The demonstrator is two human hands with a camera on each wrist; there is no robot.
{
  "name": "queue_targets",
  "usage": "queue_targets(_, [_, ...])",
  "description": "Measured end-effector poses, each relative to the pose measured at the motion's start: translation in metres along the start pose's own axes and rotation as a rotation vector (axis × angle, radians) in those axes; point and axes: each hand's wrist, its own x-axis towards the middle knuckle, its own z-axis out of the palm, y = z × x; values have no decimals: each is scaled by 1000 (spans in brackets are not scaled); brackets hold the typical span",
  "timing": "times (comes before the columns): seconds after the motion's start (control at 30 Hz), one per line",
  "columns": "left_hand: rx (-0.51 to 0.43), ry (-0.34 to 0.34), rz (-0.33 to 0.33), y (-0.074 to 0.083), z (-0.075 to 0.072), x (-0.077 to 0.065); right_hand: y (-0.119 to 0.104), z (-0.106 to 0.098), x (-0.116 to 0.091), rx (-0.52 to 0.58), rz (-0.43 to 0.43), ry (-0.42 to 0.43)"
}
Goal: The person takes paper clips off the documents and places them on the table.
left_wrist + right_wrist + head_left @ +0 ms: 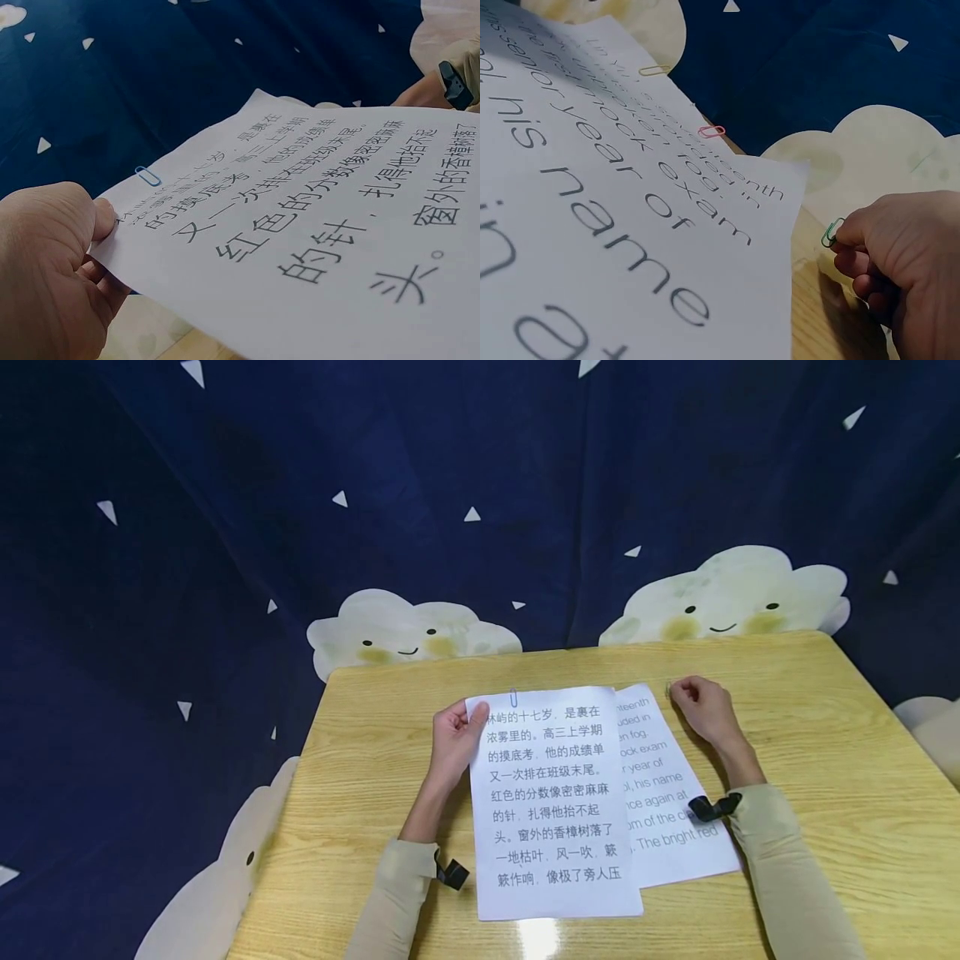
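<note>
My left hand (454, 742) grips the upper left corner of a white sheet with Chinese print (557, 900), thumb on top and fingers beneath. A blue paper clip (148, 176) sits on that sheet's top edge. Partly covered by it, a sheet with English print (678, 862) lies at a slant to the right. At its top edge, the right wrist view shows a yellow paper clip (655, 70) and a red paper clip (712, 131). Beyond this sheet's upper right corner, my right hand (705, 708) pinches a green paper clip (832, 232) between thumb and forefinger.
Under everything is a light wooden table (840, 777). Behind it hangs a dark blue curtain (420, 460) with white triangles and smiling clouds. A black strap-like piece (452, 873) is on the left sleeve, another (714, 807) on the right.
</note>
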Motion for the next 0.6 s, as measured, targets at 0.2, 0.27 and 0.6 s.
queue_targets(0.2, [-2,8,-2,-1,0,0,2,1,0,-6,-36,0])
queue_targets(0.27, [-3,7,-5,-1,1,0,3,2,0,-8,-45,10])
queue_targets(0.6, [-3,-1,2,0,1,1,6,4,0,-26,-75,35])
